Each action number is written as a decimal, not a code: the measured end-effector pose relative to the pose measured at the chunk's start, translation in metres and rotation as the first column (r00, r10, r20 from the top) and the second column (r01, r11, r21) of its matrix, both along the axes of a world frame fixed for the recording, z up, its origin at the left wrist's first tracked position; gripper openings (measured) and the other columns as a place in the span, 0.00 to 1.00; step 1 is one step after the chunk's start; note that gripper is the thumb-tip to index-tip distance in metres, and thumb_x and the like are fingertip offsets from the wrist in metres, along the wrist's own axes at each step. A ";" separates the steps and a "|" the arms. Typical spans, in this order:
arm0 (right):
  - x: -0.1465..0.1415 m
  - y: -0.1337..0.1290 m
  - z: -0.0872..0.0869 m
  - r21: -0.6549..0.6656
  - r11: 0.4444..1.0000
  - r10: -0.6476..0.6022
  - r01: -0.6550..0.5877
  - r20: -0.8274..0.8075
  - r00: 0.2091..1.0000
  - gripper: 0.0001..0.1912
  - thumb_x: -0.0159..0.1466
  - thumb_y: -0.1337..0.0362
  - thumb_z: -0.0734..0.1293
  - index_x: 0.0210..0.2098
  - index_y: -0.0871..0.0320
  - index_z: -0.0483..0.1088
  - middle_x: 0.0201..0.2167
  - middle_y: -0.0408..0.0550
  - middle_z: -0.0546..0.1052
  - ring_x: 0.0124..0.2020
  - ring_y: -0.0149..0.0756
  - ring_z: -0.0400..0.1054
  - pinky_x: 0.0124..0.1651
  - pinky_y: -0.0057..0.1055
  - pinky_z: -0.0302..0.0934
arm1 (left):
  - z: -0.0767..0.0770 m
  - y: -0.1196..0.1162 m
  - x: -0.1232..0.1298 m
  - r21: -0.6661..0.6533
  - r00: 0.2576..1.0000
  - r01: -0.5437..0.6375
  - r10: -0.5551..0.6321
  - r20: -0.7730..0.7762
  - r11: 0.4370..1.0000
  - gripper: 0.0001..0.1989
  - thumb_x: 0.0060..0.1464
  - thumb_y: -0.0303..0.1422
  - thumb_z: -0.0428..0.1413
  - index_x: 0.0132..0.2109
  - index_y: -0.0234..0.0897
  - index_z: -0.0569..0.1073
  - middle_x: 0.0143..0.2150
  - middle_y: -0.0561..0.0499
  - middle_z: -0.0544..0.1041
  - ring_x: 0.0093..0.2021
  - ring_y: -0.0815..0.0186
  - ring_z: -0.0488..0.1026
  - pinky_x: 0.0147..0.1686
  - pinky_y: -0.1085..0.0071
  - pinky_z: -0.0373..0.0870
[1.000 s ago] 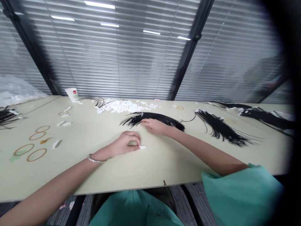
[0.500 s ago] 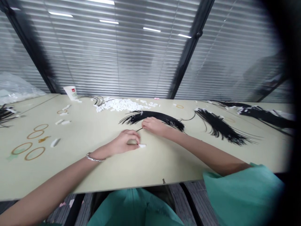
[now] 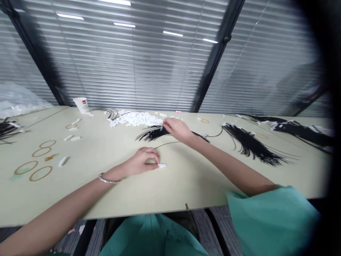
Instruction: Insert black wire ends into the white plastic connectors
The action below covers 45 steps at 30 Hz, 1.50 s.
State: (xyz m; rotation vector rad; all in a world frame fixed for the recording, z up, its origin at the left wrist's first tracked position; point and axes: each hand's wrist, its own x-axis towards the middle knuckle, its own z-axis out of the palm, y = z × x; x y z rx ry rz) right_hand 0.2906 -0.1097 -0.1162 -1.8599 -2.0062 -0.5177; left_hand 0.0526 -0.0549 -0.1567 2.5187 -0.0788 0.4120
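Head view: left hand (image 3: 145, 160) pinches a small white strip (image 3: 162, 165) at the cream table (image 3: 128, 199); a thin black strand (image 3: 167, 143) arcs from behind its knuckles. Right hand (image 3: 178, 128) is over a black strand bundle (image 3: 153, 133), fingers narrow; cannot tell if holding. White paper cup (image 3: 81, 105) stands behind, interior hidden. Clear plastic bag (image 3: 25, 99): contents indistinct.

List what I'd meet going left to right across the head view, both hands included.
Plastic bag → paper cup → left hand → white piece at its fingertips → right hand → fanned bundle of black strands.
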 end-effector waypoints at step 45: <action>-0.070 -0.100 -0.042 0.100 0.975 0.197 -0.197 -0.797 0.571 0.11 0.69 0.63 0.59 0.33 0.64 0.64 0.28 0.41 0.69 0.30 0.24 0.63 0.33 0.18 0.53 | -0.004 -0.011 0.006 0.006 0.994 -0.097 0.097 -0.043 0.995 0.08 0.53 0.36 0.54 0.36 0.37 0.73 0.43 0.51 0.71 0.46 0.68 0.66 0.51 0.68 0.59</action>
